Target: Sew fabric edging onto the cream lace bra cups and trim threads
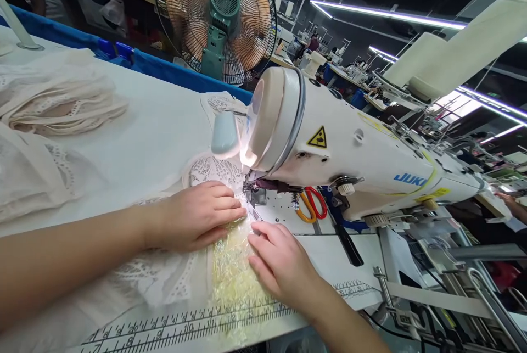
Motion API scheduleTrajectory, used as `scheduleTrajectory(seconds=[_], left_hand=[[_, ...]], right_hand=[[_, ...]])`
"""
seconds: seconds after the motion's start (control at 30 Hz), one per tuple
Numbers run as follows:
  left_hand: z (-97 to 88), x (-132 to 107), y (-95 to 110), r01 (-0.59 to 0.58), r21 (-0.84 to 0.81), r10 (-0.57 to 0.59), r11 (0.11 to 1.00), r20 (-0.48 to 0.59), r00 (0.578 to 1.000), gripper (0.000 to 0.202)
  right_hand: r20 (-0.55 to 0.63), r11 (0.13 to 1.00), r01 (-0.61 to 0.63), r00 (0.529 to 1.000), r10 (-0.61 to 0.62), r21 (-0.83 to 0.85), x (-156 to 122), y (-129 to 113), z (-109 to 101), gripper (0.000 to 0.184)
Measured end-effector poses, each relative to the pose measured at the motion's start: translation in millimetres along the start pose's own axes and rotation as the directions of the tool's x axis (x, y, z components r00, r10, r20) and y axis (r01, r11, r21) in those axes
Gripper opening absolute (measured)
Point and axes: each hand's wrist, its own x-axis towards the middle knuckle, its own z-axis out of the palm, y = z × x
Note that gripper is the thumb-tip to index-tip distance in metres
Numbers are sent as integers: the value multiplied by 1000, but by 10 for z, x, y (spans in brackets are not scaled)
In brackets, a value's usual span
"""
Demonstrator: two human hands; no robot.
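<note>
My left hand (197, 214) lies flat with fingers stretched out on white lace fabric (164, 279), its fingertips close to the presser foot (250, 198) of a white sewing machine (349, 155). My right hand (280, 262) rests flat, fingers together and extended, on a yellowish beaded strip (233, 265) that runs under the needle. Both hands press the cloth against the machine bed. Neither hand grips anything.
A ruler scale (185, 328) is printed along the table's near edge. Scissors with orange and red handles (312, 205) lie behind the needle. Folded cream lace (57, 100) is piled at the left. A green fan (216, 15) stands behind the table. Further sewing stations fill the right.
</note>
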Motion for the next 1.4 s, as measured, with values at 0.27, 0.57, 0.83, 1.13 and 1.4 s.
scheduleTrajectory(seconds=[0.27, 0.57, 0.83, 1.13, 1.4], left_hand=[[-4, -5, -15, 18, 38, -21, 999, 69, 997, 33], [-11, 47, -175, 36, 128, -40, 991, 26, 999, 30], [-57, 85, -267, 31, 228, -34, 973, 10, 999, 30], [-196, 73, -169, 19, 328, -23, 945, 8, 1000, 30], [-319, 86, 2, 243, 53, -248, 969, 223, 943, 22]], right_hand=[[-27, 998, -3, 1000, 4, 58, -6, 15, 14, 26], [-63, 998, 2, 998, 2, 65, -6, 7, 18, 24], [-81, 997, 2, 997, 4, 72, -15, 10, 45, 25], [-75, 995, 2, 997, 5, 97, -44, -41, -17, 24], [-134, 949, 100, 989, -63, 298, -95, -467, 226, 34]])
